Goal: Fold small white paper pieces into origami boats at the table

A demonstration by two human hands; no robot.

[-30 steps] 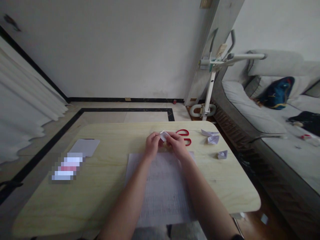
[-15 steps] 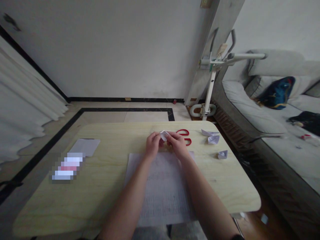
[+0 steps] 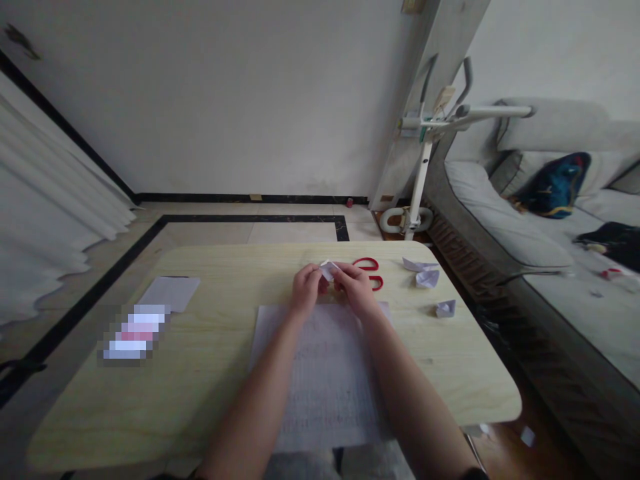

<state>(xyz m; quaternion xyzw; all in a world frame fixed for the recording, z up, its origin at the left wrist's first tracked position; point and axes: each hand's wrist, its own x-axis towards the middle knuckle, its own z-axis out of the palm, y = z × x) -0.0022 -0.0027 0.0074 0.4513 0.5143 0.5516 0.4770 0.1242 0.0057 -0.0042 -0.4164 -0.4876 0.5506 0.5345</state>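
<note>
Between my two hands, above the far middle of the table, is a small folded piece of white paper (image 3: 328,270). My left hand (image 3: 306,288) grips its left side, fingers closed. On the right side my right hand (image 3: 354,285) pinches it too; the fingers partly cover the paper. Just beyond my right hand lie scissors (image 3: 369,265) with red handles, their blades hidden behind the hand. A large printed sheet (image 3: 330,380) lies flat under my forearms. Folded paper boats (image 3: 427,279) rest at the right, one of them (image 3: 445,309) nearer to me.
White paper sheets (image 3: 173,293) lie at the table's left, beside a blurred-out bright object (image 3: 135,333). The wooden table (image 3: 215,373) has rounded corners. A grey sofa (image 3: 505,227) and a white exercise machine (image 3: 419,180) stand to the right. Paper scraps (image 3: 527,437) are on the floor.
Hardly anything differs. Both hands stay in the same place on the folded paper, with only a very slight shift of the fingers.
</note>
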